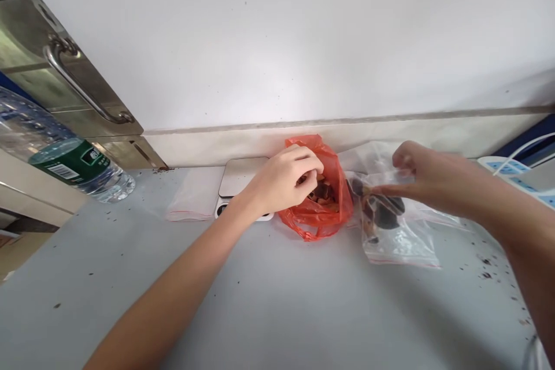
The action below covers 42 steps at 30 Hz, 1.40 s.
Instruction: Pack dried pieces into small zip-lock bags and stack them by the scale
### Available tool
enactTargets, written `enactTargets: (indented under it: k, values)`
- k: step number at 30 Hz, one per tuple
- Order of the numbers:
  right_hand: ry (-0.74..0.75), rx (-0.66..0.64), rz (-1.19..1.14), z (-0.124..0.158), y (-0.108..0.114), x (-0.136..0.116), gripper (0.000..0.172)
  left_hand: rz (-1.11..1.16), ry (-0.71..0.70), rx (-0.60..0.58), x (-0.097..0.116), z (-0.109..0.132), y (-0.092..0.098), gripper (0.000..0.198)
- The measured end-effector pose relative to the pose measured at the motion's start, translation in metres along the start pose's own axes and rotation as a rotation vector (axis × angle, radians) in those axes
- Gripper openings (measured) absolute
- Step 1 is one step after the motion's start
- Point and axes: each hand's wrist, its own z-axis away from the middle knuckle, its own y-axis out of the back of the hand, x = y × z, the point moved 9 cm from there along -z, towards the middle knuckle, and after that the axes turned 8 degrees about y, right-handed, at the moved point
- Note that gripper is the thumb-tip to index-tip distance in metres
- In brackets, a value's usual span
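My left hand [284, 179] reaches into an open red plastic bag [321, 217] of brown dried pieces, its fingers curled and pinched among them. To the right, my right hand [416, 179] pinches the top edge of a clear zip bag [399, 237] that holds a few dark pieces. The clear bag stands partly lifted off the grey table [277, 300], touching the red bag's right side. Both bags sit near the wall.
A small silver kitchen scale [240, 179] lies behind my left wrist, an empty clear zip bag [191, 199] to its left. A water bottle [65, 153] lies at the left edge by a metal cabinet door [65, 75]. A power strip [515, 170] sits at the far right. Dark crumbs dot the table.
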Motion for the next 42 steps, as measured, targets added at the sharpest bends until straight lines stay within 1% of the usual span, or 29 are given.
enactTargets:
  k: [2, 3, 6, 8, 9, 11, 14, 15, 16, 17, 19, 20, 21, 22, 24, 26, 27, 29, 31, 33, 34, 35, 36, 37, 38, 39, 40, 41, 42]
  values:
    - [-0.096, -0.056, -0.12, 0.0, 0.002, 0.004, 0.022, 0.061, 0.027, 0.014, 0.0, 0.001, -0.001, 0.023]
    - [-0.117, -0.055, -0.184, -0.001, 0.006, 0.003, 0.019, 0.098, 0.053, 0.021, -0.001, 0.001, 0.001, 0.023]
    - [-0.095, 0.039, -0.331, -0.004, 0.032, -0.006, 0.023, 0.239, 0.208, 0.044, -0.011, 0.002, 0.009, 0.02]
    - [-0.036, 0.077, -0.392, -0.006, 0.048, -0.016, 0.027, 0.36, 0.327, 0.05, -0.018, 0.004, 0.017, 0.022]
    - [0.008, 0.071, -0.411, -0.008, 0.053, -0.023, 0.028, 0.426, 0.371, 0.045, -0.02, 0.005, 0.021, 0.024]
    - [0.13, 0.016, -0.444, -0.013, 0.056, -0.044, 0.031, 0.553, 0.425, 0.017, -0.021, 0.007, 0.026, 0.032]
    - [0.4, -0.097, -0.558, -0.018, 0.051, -0.089, 0.041, 0.69, 0.445, -0.023, -0.017, 0.01, 0.03, 0.046]
    - [0.478, -0.11, -0.616, -0.019, 0.049, -0.103, 0.046, 0.715, 0.44, -0.026, -0.015, 0.011, 0.031, 0.046]
    - [0.532, -0.097, -0.678, -0.021, 0.049, -0.115, 0.05, 0.735, 0.439, -0.03, -0.015, 0.011, 0.032, 0.04]
    - [0.548, -0.06, -0.729, -0.024, 0.049, -0.122, 0.055, 0.756, 0.445, -0.031, -0.017, 0.012, 0.034, 0.032]
    - [0.475, 0.019, -0.761, -0.032, 0.046, -0.124, 0.063, 0.801, 0.487, -0.007, -0.027, 0.015, 0.04, 0.02]
    - [0.41, 0.031, -0.731, -0.036, 0.042, -0.122, 0.066, 0.823, 0.517, 0.014, -0.035, 0.018, 0.044, 0.021]
    - [0.347, 0.008, -0.68, -0.039, 0.035, -0.118, 0.066, 0.843, 0.545, 0.052, -0.045, 0.02, 0.051, 0.024]
    - [0.302, -0.054, -0.625, -0.041, 0.026, -0.116, 0.063, 0.853, 0.568, 0.089, -0.055, 0.024, 0.058, 0.028]
    - [0.276, -0.241, -0.572, -0.042, 0.004, -0.115, 0.055, 0.864, 0.612, 0.13, -0.074, 0.031, 0.07, 0.033]
    - [0.294, -0.41, -0.631, -0.039, -0.015, -0.118, 0.049, 0.862, 0.667, 0.146, -0.091, 0.04, 0.08, 0.033]
    - [0.295, -0.456, -0.687, -0.039, -0.022, -0.119, 0.046, 0.86, 0.696, 0.151, -0.098, 0.045, 0.083, 0.032]
    - [0.28, -0.469, -0.788, -0.041, -0.031, -0.122, 0.038, 0.845, 0.773, 0.158, -0.109, 0.054, 0.088, 0.028]
    - [0.259, -0.441, -0.871, -0.043, -0.037, -0.126, 0.032, 0.788, 0.89, 0.136, -0.116, 0.064, 0.088, 0.022]
    - [0.238, -0.42, -0.944, -0.044, -0.042, -0.131, 0.028, 0.62, 1.019, 0.118, -0.121, 0.073, 0.09, 0.018]
    - [0.229, -0.419, -0.975, -0.044, -0.046, -0.134, 0.027, 0.487, 1.054, 0.144, -0.123, 0.076, 0.095, 0.026]
    - [0.224, -0.422, -0.995, -0.043, -0.049, -0.138, 0.027, 0.341, 1.056, 0.197, -0.122, 0.077, 0.103, 0.039]
    - [0.224, -0.428, -1.004, -0.042, -0.052, -0.141, 0.026, 0.208, 1.02, 0.256, -0.118, 0.075, 0.111, 0.049]
    - [0.226, -0.435, -1.005, -0.042, -0.055, -0.145, 0.027, 0.119, 0.957, 0.288, -0.112, 0.071, 0.115, 0.051]
    - [0.229, -0.437, -1.006, -0.041, -0.058, -0.149, 0.028, 0.091, 0.887, 0.259, -0.106, 0.065, 0.111, 0.045]
    - [0.23, -0.436, -1.014, -0.04, -0.061, -0.152, 0.03, 0.121, 0.821, 0.168, -0.1, 0.058, 0.101, 0.036]
    - [0.233, -0.429, -1.029, -0.039, -0.062, -0.155, 0.033, 0.188, 0.77, 0.037, -0.094, 0.053, 0.086, 0.03]
    - [0.238, -0.421, -1.049, -0.038, -0.064, -0.158, 0.036, 0.261, 0.732, -0.094, -0.088, 0.051, 0.071, 0.029]
    - [0.248, -0.413, -1.069, -0.038, -0.065, -0.161, 0.038, 0.319, 0.708, -0.196, -0.083, 0.05, 0.059, 0.031]
